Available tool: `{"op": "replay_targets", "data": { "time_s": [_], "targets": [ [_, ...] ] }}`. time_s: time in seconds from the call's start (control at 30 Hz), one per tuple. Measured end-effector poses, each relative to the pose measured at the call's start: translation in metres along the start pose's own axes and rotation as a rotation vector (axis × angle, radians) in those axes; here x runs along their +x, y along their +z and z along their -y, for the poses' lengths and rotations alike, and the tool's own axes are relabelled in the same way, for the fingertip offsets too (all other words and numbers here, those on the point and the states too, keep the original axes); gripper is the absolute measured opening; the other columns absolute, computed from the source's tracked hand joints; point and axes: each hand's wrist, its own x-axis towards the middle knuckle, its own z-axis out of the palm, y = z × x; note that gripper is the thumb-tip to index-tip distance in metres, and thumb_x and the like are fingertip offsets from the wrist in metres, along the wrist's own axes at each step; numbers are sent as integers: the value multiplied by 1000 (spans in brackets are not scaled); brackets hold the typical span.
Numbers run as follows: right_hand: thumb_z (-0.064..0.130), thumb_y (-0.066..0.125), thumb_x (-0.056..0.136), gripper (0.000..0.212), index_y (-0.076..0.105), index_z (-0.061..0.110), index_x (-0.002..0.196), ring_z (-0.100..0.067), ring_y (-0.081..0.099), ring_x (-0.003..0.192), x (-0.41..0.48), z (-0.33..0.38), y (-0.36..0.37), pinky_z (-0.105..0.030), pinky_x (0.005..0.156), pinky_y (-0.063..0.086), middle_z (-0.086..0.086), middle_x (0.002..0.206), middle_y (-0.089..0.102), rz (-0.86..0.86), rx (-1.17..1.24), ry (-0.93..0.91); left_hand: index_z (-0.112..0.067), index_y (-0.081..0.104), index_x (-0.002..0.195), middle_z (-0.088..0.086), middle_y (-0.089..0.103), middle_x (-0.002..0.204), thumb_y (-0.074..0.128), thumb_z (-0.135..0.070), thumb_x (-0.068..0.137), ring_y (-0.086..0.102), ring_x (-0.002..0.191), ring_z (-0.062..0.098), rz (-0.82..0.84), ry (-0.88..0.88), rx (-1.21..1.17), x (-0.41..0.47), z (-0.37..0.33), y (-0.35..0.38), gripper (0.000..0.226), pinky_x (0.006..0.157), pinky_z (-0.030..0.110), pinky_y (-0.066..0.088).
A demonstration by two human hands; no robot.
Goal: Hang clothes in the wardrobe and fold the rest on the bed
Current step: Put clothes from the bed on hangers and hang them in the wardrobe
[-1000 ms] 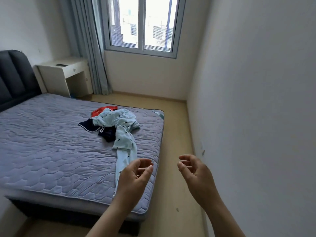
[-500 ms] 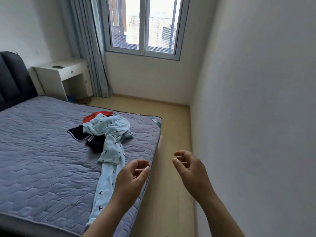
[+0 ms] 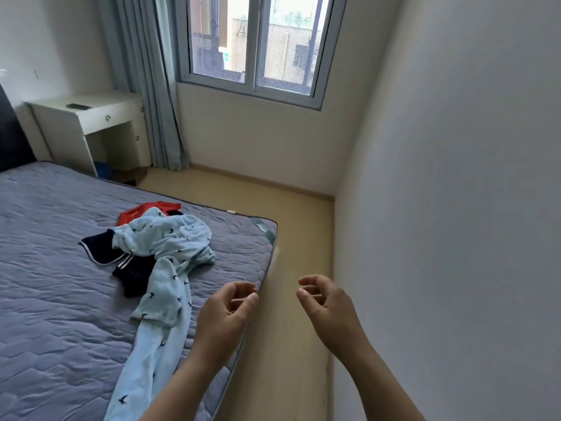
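Approach step, seemingly: nothing is held, left hand (image 3: 226, 311) and right hand (image 3: 326, 302) loosely curled. Clothes (image 3: 165, 247), left of both, likely to be grasped next.

The bed (image 3: 45, 268) has a greyish-lilac cover quilted in a honeycomb of stitched hexagons. On it lie a pale blue garment (image 3: 170, 238) dotted with small dark bird shapes, a navy garment (image 3: 133, 273) edged with thin white stripes, and a plain red garment (image 3: 142, 209). The curtain (image 3: 145, 71) is a dull grey-blue, the window frame (image 3: 250, 56) grey, the table (image 3: 91, 113) white, the headboard (image 3: 12, 141) near black, the floor (image 3: 303, 238) a light beige wood tone and the wall (image 3: 455, 177) off-white.
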Motion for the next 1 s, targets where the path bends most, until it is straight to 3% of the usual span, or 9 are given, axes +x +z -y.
{"op": "replay_targets", "data": {
  "time_s": [0.27,0.57,0.77,1.0],
  "targets": [
    [30,62,93,10,59,31,102,3,61,81,121,-36,9,-5,63,45,19,90,62,108,34,10,-23,65,93,-1,72,94,67,-10,87,68,89,12,-51,-44,33,101,8,34,15,75,22,53],
    [29,61,93,14,63,24,106,10,58,76,274,-85,16,-6,60,44,15,89,64,283,57,-75,-19,66,95,0,72,95,66,-10,88,67,90,14,-274,-115,77,211,25,76,11,77,22,52],
    [32,60,94,18,62,24,110,0,61,81,368,-98,34,-10,63,47,12,90,65,415,25,-120,-24,66,95,-2,72,94,66,-15,88,66,91,12,-414,-177,81,267,44,84,12,81,28,52],
    [29,60,93,16,64,22,108,0,61,80,473,-107,86,-10,64,45,10,89,66,517,18,-125,-25,66,92,-3,72,93,66,-14,88,66,90,9,-534,-204,60,365,77,69,12,79,22,49]
  ]
}}
